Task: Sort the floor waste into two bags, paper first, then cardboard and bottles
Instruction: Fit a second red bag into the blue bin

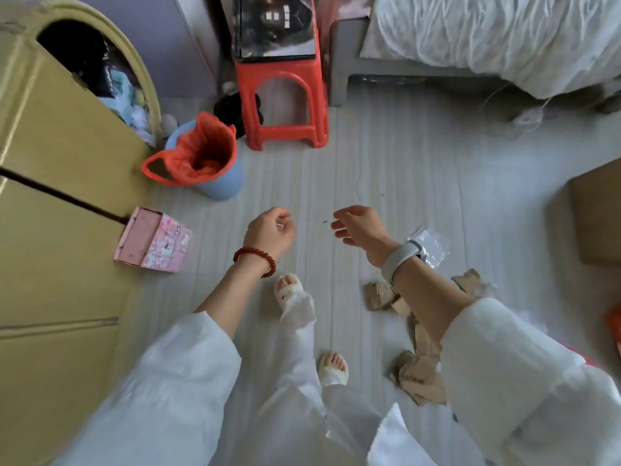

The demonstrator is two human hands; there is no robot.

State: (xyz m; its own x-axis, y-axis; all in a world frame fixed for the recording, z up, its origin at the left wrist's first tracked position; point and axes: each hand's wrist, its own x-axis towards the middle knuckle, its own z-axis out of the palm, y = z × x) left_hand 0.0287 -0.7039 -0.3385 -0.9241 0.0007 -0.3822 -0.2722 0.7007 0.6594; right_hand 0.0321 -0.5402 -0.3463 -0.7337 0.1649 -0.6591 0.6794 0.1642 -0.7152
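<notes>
Now: both hands free over open floor

We hold our left hand (270, 232) and right hand (359, 228) loosely curled, grasping nothing, above bare floor (386, 169). Cardboard scraps (418, 375) lie by our right forearm, a clear plastic wrapper (431, 245) just beyond the wrist. Red-lined bin (201, 159) stands near the yellow cabinet (50, 203) edge; pink box (154, 240) beside it.

A single wide-angle camera sits at the person's head height, facing forward and steeply down. The floor (386, 156) fills the centre. The near edge takes in both forearms and feet; the far edge reaches the red stool (285, 95) and the bed (487, 38).
</notes>
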